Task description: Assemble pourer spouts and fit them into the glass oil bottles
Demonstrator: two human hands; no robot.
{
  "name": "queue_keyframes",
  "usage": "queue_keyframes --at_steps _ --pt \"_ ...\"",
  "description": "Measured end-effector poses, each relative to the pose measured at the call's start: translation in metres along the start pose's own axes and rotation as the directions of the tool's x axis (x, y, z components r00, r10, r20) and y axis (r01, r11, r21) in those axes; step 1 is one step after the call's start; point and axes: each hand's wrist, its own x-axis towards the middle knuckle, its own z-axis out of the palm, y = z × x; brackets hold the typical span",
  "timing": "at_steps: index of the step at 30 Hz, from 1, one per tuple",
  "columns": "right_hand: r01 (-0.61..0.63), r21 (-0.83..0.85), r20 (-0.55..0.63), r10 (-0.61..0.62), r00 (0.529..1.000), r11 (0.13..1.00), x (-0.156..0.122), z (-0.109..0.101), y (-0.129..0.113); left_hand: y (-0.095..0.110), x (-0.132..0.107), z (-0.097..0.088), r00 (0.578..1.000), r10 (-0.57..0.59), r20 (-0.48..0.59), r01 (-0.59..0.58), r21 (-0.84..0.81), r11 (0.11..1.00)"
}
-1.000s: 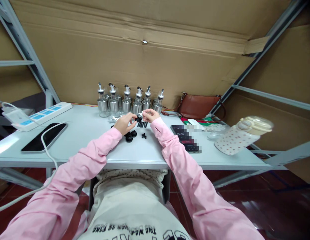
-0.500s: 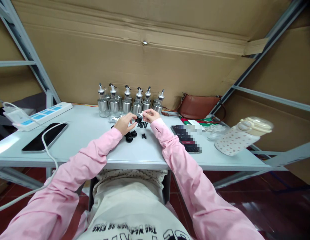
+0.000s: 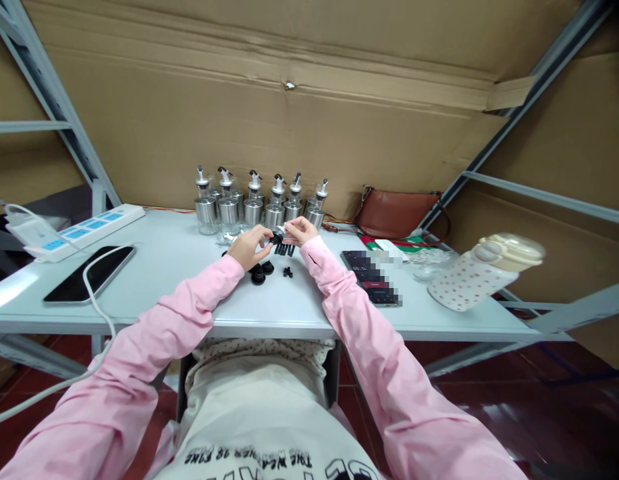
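My left hand point(image 3: 249, 245) and my right hand point(image 3: 300, 231) meet above the white table point(image 3: 164, 273), both pinched on a small black and silver pourer cap point(image 3: 278, 236) held between them. Under the hands lie round black stoppers point(image 3: 259, 273) and a row of short black plugs point(image 3: 284, 250). Just behind stands a row of several steel and glass oil bottles point(image 3: 259, 203) with pourer tops. One small loose piece point(image 3: 229, 237) lies left of my left hand.
A dark phone point(image 3: 89, 273) with a white cable and a blue and white power strip point(image 3: 84, 230) lie at the left. At the right are a second phone point(image 3: 372, 277), a brown bag point(image 3: 396, 212) and a spotted bottle point(image 3: 482, 270) on its side. Cardboard lines the back.
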Motion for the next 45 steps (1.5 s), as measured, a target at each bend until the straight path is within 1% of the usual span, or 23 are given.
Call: queue_keyframes --at_steps 5,13,16,22,26,29,32,39,45 --pt "-0.043 0.018 0.047 0.042 0.998 0.999 -0.001 0.003 0.0 0.003 0.0 -0.002 1.0 -0.014 0.009 0.014 0.051 0.999" --pt "-0.025 0.034 0.073 0.023 0.997 0.999 -0.003 0.004 0.0 0.006 0.002 -0.005 0.999 -0.043 0.007 0.042 0.094 0.995" --pt "-0.028 0.03 0.072 0.026 0.997 0.999 -0.002 0.003 0.001 0.004 0.001 -0.004 0.998 -0.055 0.014 0.053 0.075 0.996" --pt "-0.018 0.044 0.054 0.016 0.998 0.999 -0.001 0.002 0.001 -0.001 -0.001 0.002 0.999 -0.041 0.027 0.041 -0.002 0.999" --pt "0.002 0.046 0.098 -0.007 0.995 0.999 -0.003 0.002 0.001 -0.002 -0.001 0.004 0.996 -0.092 0.005 0.092 -0.047 0.995" --pt "0.01 0.034 0.141 -0.015 0.99 0.999 -0.005 0.002 0.0 -0.001 -0.001 0.004 0.996 -0.069 0.062 0.072 -0.053 0.996" --pt "-0.002 0.021 0.149 -0.001 0.989 1.0 -0.007 0.003 -0.001 0.0 -0.001 0.003 0.993 -0.043 0.112 0.047 -0.032 0.998" --pt "-0.043 -0.013 0.171 0.044 0.984 0.999 -0.01 0.003 -0.003 0.002 -0.001 0.003 0.99 -0.042 0.136 0.044 -0.008 0.999" --pt "-0.038 -0.021 0.192 0.041 0.981 0.999 -0.011 0.003 -0.002 0.002 0.0 0.003 0.988 -0.044 0.145 0.047 -0.016 0.999"
